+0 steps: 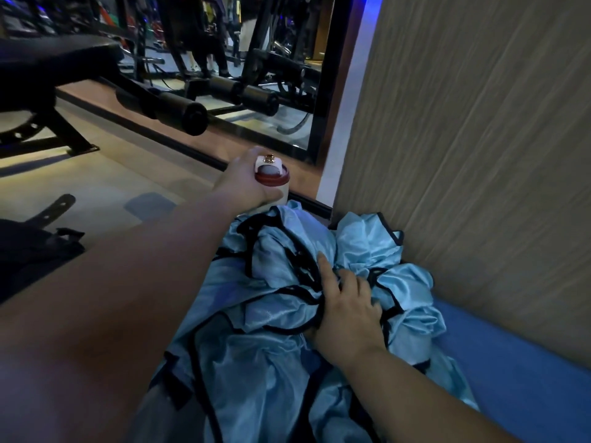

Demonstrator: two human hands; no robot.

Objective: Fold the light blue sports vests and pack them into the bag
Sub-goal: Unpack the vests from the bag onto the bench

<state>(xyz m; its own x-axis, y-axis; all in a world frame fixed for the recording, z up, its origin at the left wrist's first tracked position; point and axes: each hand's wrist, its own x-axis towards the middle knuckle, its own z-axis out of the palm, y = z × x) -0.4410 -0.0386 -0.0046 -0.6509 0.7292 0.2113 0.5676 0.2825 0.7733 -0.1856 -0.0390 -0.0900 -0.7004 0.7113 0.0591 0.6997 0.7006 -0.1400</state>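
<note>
A crumpled heap of light blue sports vests (275,318) with black trim lies on a blue padded seat against a wood-grain wall. My right hand (347,310) lies on top of the heap with its fingers curled into the fabric and black trim, index finger pointing forward. My left hand (244,182) reaches out beyond the heap and grips a white bottle (271,177) with a red lid, held upright at the heap's far edge. A dark bag (35,251) sits on the floor at the left, partly cut off.
The blue seat (511,356) runs along the wood-grain wall (463,155) at the right. A black gym bench (64,68) with padded rollers (179,111) stands at the upper left. Behind it a mirror (256,59) reflects machines and a person's legs.
</note>
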